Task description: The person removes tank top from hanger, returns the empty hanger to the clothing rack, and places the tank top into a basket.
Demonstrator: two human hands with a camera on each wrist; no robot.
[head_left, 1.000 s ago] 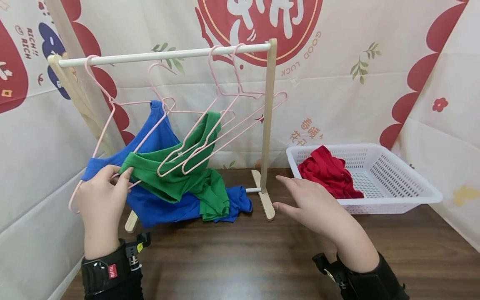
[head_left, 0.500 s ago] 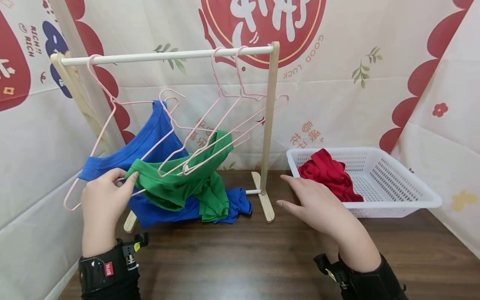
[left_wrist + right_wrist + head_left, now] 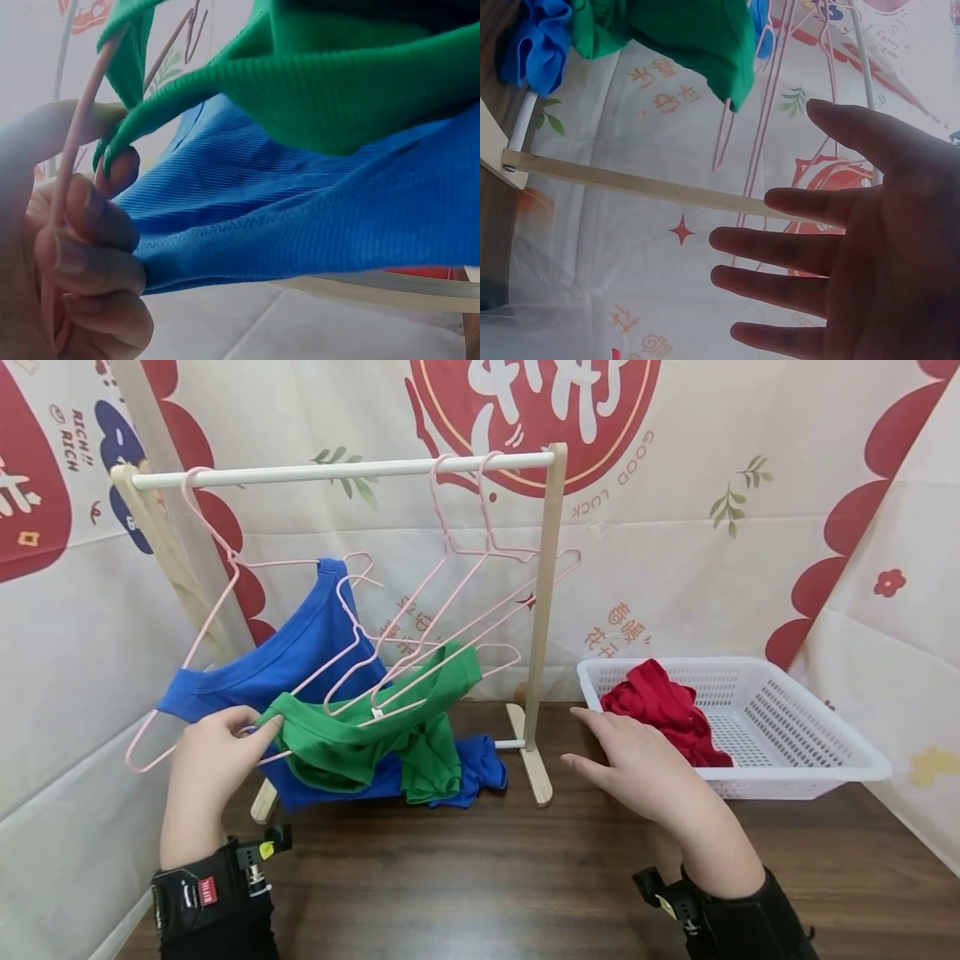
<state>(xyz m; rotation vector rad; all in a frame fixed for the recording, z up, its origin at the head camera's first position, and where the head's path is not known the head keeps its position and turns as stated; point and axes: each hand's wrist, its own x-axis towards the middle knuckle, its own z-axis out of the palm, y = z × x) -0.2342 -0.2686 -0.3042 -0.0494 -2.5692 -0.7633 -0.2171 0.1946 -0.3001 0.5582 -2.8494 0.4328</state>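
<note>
My left hand [image 3: 217, 760] holds a pink clothes hanger [image 3: 79, 135], fingers curled round its wire. Thumb and forefinger pinch the edge of a green top [image 3: 352, 743] that lies over this hanger. The hanger's hook is off the rail, low and tilted to the right in the head view. Behind the green top, a blue top [image 3: 292, 652] hangs on another pink hanger [image 3: 225, 556] from the rail's left end. My right hand [image 3: 645, 768] hovers with straight, spread fingers between the rack and the basket, holding nothing, as the right wrist view also shows.
Two bare pink hangers [image 3: 442, 539] hang near the right end of the rack's white rail [image 3: 337, 469], overlapping the green top in view. The wooden rack post [image 3: 546, 593] stands right of them. A white basket [image 3: 810, 781] holds a red cloth [image 3: 663, 710] on the brown table [image 3: 450, 877].
The held hanger's hook has dropped and swung right, away from the rail, and the green top has shifted right and down with it. My left hand has lowered slightly; the right keeps its pose.
</note>
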